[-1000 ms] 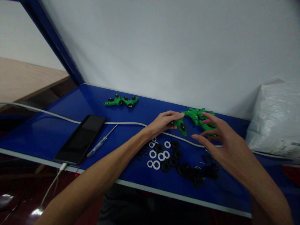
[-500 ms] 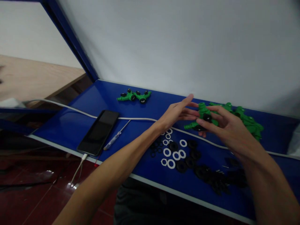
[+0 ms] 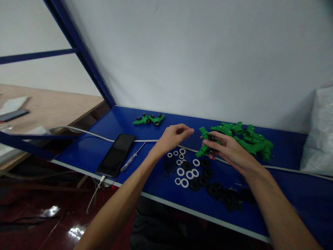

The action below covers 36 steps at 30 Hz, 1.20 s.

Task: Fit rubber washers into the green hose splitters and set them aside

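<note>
My right hand (image 3: 222,147) is closed on a green two-way hose splitter (image 3: 203,133) with black valve knobs, held just above the table. Its two green ends point left, past my fingertips. To the left, my left hand (image 3: 175,136) is apart from it, fingers curled in toward the thumb; whatever is between the tips, if anything, is hidden. Below the hands lie white rings (image 3: 180,172), black rings (image 3: 203,181) and small black O-rings (image 3: 168,170). Behind my right hand is a heap of green splitter bodies (image 3: 256,142).
Two green splitters with black knobs (image 3: 156,121) lie at the back left. A phone (image 3: 116,154) and a screwdriver (image 3: 130,159) are at the left. A white cable (image 3: 91,133) crosses the blue table (image 3: 161,191). Small black parts (image 3: 229,199) lie in front; a plastic bag (image 3: 318,139) stands at right.
My left hand has drawn away from the splitter and its spread fingers have curled. My right hand keeps its hold on the splitter. The camera view has shifted somewhat.
</note>
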Available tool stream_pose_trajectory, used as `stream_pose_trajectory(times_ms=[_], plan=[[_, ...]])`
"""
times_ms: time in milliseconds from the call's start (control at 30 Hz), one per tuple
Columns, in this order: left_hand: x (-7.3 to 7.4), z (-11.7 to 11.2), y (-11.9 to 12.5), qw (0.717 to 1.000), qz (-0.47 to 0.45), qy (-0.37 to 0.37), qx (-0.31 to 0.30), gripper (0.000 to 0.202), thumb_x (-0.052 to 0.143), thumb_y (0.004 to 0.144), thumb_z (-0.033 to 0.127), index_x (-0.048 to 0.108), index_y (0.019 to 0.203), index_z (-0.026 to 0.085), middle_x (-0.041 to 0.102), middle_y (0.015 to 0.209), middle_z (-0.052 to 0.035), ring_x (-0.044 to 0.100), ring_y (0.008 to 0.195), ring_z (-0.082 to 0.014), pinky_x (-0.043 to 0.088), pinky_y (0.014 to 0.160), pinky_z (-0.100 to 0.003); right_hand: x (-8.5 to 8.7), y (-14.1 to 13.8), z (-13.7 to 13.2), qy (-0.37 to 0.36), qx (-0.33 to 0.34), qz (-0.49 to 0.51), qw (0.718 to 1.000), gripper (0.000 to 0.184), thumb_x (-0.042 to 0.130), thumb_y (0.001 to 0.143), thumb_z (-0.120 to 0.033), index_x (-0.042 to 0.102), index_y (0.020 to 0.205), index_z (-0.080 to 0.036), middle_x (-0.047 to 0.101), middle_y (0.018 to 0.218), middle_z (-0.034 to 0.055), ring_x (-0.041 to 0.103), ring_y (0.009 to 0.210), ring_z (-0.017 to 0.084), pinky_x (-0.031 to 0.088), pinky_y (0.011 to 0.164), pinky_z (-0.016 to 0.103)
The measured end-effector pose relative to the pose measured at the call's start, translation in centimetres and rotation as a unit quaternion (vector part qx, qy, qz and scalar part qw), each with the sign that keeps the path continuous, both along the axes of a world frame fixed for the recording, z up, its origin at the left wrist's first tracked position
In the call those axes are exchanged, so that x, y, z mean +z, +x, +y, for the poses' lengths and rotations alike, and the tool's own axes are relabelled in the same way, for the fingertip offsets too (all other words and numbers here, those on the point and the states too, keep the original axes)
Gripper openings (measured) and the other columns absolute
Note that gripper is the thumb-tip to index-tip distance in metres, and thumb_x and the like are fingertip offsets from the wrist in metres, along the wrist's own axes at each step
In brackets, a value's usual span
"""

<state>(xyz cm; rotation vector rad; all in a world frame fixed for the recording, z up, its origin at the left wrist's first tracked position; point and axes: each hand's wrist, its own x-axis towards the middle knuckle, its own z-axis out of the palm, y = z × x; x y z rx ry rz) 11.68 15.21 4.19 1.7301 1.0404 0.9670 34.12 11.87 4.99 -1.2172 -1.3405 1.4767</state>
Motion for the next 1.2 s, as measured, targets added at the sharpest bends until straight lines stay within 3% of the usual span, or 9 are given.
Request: stream_pose_trajectory(times_ms=[167,300,633,800,967,1200], plan=[[-1.2,-6.9,-3.8,0.983,0.164,0.009,0.078,0.03,0.061,0.094,0.048,0.075,0.098,0.022,0.068,0.095,-0.0021,0.059,0.08,-0.0154,0.045,0.075,-0.03,-0.1,-0.2,-0.1,-0.015,0.027,-0.008,1.0,0.036,0.089,0.071,-0.038,0.071,0.098,-0.022,0.065,0.088,0.0007,0.059,0.072,0.015,0.05,0.055,0.026],[-2.1,-9.2,-5.5,0.97,0.208,0.019,0.125,0.028,0.059,0.096,0.045,0.075,0.111,0.027,0.062,0.106,-0.0036,0.061,0.093,-0.0179,0.048,0.082,-0.031,0.0,-0.6,-0.5,-0.001,0.055,-0.021,0.998,0.032,0.087,0.073,-0.037,0.069,0.095,-0.022,0.063,0.084,-0.0009,0.058,0.07,0.015,0.051,0.057,0.028],[-2.5,-7.7,-6.4,0.968,0.245,0.046,0.038,0.026,0.059,0.098,0.037,0.074,0.119,0.032,0.063,0.114,-0.0032,0.063,0.103,-0.0199,0.048,0.096,-0.035,-0.2,-0.5,-0.5,0.009,0.082,-0.052,0.995,0.032,0.083,0.076,-0.039,0.068,0.097,-0.02,0.061,0.084,-0.0006,0.059,0.073,0.016,0.051,0.058,0.03],[-2.5,-7.1,-6.2,0.977,0.209,0.047,0.019,0.024,0.055,0.1,0.035,0.075,0.11,0.027,0.068,0.112,-0.0023,0.065,0.101,-0.0178,0.048,0.094,-0.031,-0.2,-0.5,-0.5,0.015,0.092,-0.069,0.993,0.03,0.082,0.077,-0.039,0.069,0.098,-0.021,0.062,0.086,0.0002,0.059,0.073,0.016,0.051,0.059,0.03],[-2.3,-7.1,-6.0,0.981,0.186,0.027,0.048,0.037,0.06,0.098,0.034,0.061,0.134,0.027,0.073,0.109,0.0007,0.063,0.079,-0.0134,0.051,0.081,-0.028,0.0,-0.5,-0.6,0.01,0.101,-0.075,0.992,0.029,0.082,0.077,-0.039,0.068,0.096,-0.022,0.061,0.084,-0.0007,0.059,0.073,0.016,0.05,0.059,0.03],[-2.6,-7.1,-6.5,0.97,0.232,0.042,0.065,0.022,0.07,0.091,0.039,0.075,0.107,0.026,0.068,0.103,-0.0012,0.061,0.083,-0.0158,0.049,0.08,-0.029,0.1,-0.6,-0.7,0.009,0.105,-0.085,0.991,0.029,0.082,0.078,-0.039,0.067,0.096,-0.022,0.062,0.086,-0.0002,0.059,0.076,0.016,0.05,0.061,0.029]])
